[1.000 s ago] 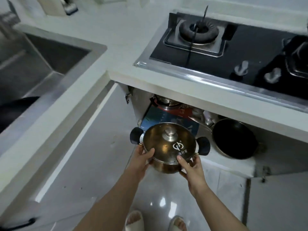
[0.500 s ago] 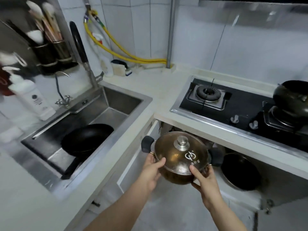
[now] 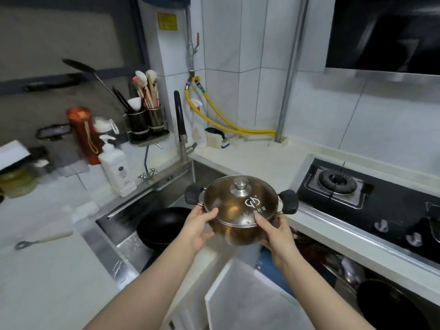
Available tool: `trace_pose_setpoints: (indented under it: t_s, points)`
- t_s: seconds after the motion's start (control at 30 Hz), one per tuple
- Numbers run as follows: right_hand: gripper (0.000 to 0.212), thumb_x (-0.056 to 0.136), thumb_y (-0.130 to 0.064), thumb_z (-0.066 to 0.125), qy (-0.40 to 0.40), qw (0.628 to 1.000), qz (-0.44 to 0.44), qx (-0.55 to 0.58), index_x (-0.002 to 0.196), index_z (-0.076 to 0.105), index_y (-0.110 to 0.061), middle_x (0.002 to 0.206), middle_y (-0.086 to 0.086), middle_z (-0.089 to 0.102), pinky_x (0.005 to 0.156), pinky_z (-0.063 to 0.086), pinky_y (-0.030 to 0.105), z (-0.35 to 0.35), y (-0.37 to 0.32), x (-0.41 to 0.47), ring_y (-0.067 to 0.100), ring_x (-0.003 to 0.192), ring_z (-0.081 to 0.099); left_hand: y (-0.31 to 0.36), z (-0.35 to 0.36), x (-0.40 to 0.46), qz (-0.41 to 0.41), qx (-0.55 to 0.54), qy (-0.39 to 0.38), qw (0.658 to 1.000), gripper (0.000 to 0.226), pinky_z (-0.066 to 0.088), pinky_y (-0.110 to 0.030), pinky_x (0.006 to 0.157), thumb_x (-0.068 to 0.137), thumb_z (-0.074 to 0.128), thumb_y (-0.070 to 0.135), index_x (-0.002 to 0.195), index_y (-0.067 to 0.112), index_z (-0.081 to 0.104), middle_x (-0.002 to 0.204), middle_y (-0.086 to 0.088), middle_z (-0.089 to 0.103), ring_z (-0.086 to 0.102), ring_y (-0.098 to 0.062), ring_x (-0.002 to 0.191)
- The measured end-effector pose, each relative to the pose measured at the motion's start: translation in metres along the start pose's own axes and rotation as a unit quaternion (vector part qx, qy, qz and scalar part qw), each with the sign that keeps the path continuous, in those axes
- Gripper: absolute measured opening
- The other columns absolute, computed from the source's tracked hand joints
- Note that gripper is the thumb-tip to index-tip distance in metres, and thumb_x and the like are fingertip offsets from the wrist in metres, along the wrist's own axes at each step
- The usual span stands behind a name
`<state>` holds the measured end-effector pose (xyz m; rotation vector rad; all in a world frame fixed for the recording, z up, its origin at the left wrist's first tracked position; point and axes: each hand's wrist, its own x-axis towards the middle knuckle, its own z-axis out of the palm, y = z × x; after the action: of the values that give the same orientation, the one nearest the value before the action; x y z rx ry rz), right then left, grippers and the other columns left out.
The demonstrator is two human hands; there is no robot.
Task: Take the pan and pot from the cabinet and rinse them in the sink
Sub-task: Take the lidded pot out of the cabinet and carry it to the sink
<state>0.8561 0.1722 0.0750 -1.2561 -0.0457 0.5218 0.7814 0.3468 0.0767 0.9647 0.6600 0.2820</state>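
Gripping the lidded pot (image 3: pixel 239 210) from both sides, the left hand (image 3: pixel 198 228) and right hand (image 3: pixel 276 234) have their fingers wrapped around its body and their thumbs pressed on the lid's edge, holding it in the air over the near right corner of the sink (image 3: pixel 166 184), by the bench (image 3: pixel 257 160) edge. The black pan (image 3: pixel 162 226) lies in the sink basin, below and left of the pot. Below the stove (image 3: pixel 371 201) the cabinet (image 3: pixel 333 265) stands open.

Two bare forearms, no sleeves, left hand (image 3: pixel 198 228) (ringless), right hand (image 3: pixel 277 236)
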Motion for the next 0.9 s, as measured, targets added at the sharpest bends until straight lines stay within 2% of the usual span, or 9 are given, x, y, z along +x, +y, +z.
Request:
trace_pose_setpoints:
  t_s: [0.07, 0.13, 0.2, 0.33, 0.4, 0.5, 0.7, 0.83, 0.9]
  points:
    - [0.048, 0.081, -0.013, 0.070, -0.021, 1.000, 0.011, 0.000, 0.125, 0.050, -0.013, 0.122, 0.005, 0.063, 0.093, 0.051, 0.041, 0.018, 0.002, 0.024, 0.018, 0.104, 0.062, 0.014, -0.011, 0.015, 0.010, -0.011, 0.024, 1.000, 0.025, 0.051, -0.048, 0.084, 0.088, 0.059, 0.001, 0.108, 0.016, 0.059, 0.108, 0.000, 0.065, 0.056, -0.018, 0.104]
    - [0.046, 0.084, -0.010, 0.067, -0.047, 0.999, 0.028, 0.004, 0.126, 0.049, -0.010, 0.123, 0.006, 0.062, 0.094, 0.049, 0.038, 0.035, 0.005, 0.050, 0.014, 0.099, 0.062, 0.025, -0.020, 0.035, 0.019, -0.010, 0.047, 0.999, 0.019, 0.049, -0.041, 0.072, 0.088, 0.059, 0.001, 0.097, 0.017, 0.060, 0.099, 0.002, 0.066, 0.057, -0.015, 0.099]
    - [0.046, 0.085, -0.008, 0.065, -0.070, 0.996, 0.057, 0.015, 0.127, 0.047, -0.009, 0.120, 0.003, 0.062, 0.096, 0.048, 0.037, 0.048, 0.008, 0.079, 0.008, 0.095, 0.061, 0.035, -0.029, 0.059, 0.022, -0.010, 0.067, 0.997, 0.019, 0.048, -0.042, 0.075, 0.086, 0.061, 0.002, 0.092, 0.020, 0.060, 0.096, 0.003, 0.066, 0.057, -0.016, 0.099]
    - [0.045, 0.086, -0.008, 0.064, -0.090, 0.988, 0.124, 0.019, 0.127, 0.047, -0.013, 0.118, 0.001, 0.062, 0.100, 0.046, 0.036, 0.071, 0.013, 0.146, 0.012, 0.099, 0.060, 0.048, -0.042, 0.114, 0.019, -0.012, 0.101, 0.995, 0.019, 0.040, -0.051, 0.098, 0.085, 0.062, 0.004, 0.097, 0.020, 0.061, 0.098, 0.003, 0.067, 0.056, -0.018, 0.105]
    - [0.044, 0.087, -0.008, 0.063, -0.099, 0.984, 0.148, 0.019, 0.126, 0.047, -0.017, 0.122, 0.001, 0.061, 0.092, 0.048, 0.033, 0.081, 0.016, 0.178, 0.018, 0.106, 0.059, 0.049, -0.047, 0.142, 0.017, -0.021, 0.118, 0.993, 0.018, 0.041, -0.048, 0.095, 0.085, 0.063, 0.004, 0.095, 0.019, 0.060, 0.096, 0.003, 0.068, 0.056, -0.018, 0.106]
    - [0.037, 0.090, -0.001, 0.056, -0.105, 0.978, 0.175, 0.037, 0.121, 0.047, -0.018, 0.110, 0.001, 0.063, 0.072, 0.048, 0.024, 0.095, 0.024, 0.215, 0.017, 0.097, 0.061, 0.047, -0.060, 0.177, 0.005, -0.034, 0.140, 0.990, 0.019, 0.045, -0.045, 0.089, 0.084, 0.063, 0.004, 0.097, 0.019, 0.060, 0.097, 0.001, 0.068, 0.057, -0.019, 0.105]
    - [0.035, 0.089, 0.008, 0.049, -0.086, 0.969, 0.219, 0.079, 0.119, 0.049, -0.012, 0.105, 0.008, 0.064, 0.067, 0.052, 0.031, 0.118, 0.055, 0.271, 0.022, 0.087, 0.062, 0.043, -0.088, 0.231, -0.027, -0.026, 0.155, 0.987, 0.019, 0.047, -0.042, 0.086, 0.086, 0.062, 0.005, 0.100, 0.018, 0.062, 0.095, 0.002, 0.069, 0.059, -0.017, 0.098]
    - [0.039, 0.089, 0.011, 0.046, -0.046, 0.963, 0.244, 0.100, 0.121, 0.049, -0.012, 0.098, 0.004, 0.064, 0.078, 0.049, 0.032, 0.132, 0.079, 0.299, 0.018, 0.086, 0.061, 0.041, -0.111, 0.268, -0.046, -0.015, 0.145, 0.988, 0.025, 0.042, -0.048, 0.102, 0.087, 0.060, 0.002, 0.107, 0.015, 0.062, 0.102, -0.001, 0.069, 0.060, -0.021, 0.104]
    - [0.042, 0.089, 0.011, 0.045, -0.021, 0.962, 0.249, 0.107, 0.123, 0.049, -0.013, 0.107, 0.006, 0.064, 0.091, 0.046, 0.036, 0.137, 0.091, 0.309, 0.021, 0.094, 0.060, 0.038, -0.121, 0.287, -0.056, -0.011, 0.132, 0.990, 0.025, 0.042, -0.049, 0.104, 0.087, 0.058, 0.000, 0.106, 0.015, 0.063, 0.104, -0.003, 0.068, 0.060, -0.023, 0.105]
